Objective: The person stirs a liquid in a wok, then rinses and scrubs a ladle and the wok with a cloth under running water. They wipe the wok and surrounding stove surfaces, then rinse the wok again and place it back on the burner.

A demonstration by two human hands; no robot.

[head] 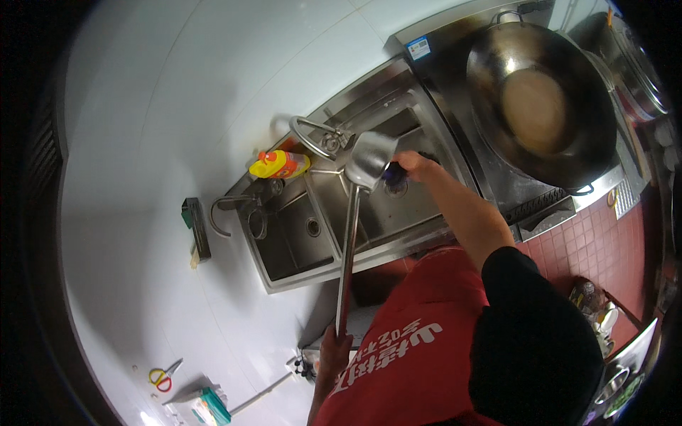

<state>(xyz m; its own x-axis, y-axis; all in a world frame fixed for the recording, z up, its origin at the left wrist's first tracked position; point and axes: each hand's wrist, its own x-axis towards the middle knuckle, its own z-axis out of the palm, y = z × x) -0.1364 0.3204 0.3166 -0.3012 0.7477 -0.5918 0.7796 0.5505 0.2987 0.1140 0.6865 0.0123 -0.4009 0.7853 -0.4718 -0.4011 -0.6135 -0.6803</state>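
A large metal ladle (368,160) with a long handle is held over the stainless steel sink (373,213). My left hand (335,346) grips the lower end of its handle. Beside the ladle's bowl, my right hand (416,165) holds a dark blue thing (395,173), blurred and partly hidden by the bowl; it may be a scrubber. Below it a drain shows in the sink floor. A curved faucet (309,139) stands just left of the bowl.
A large wok (581,106) with cloudy liquid sits on the stove at right. A yellow bottle (279,164) stands at the sink's back edge, near a second faucet (216,213). Scissors (164,377) and a knife rack (199,229) are on the wall.
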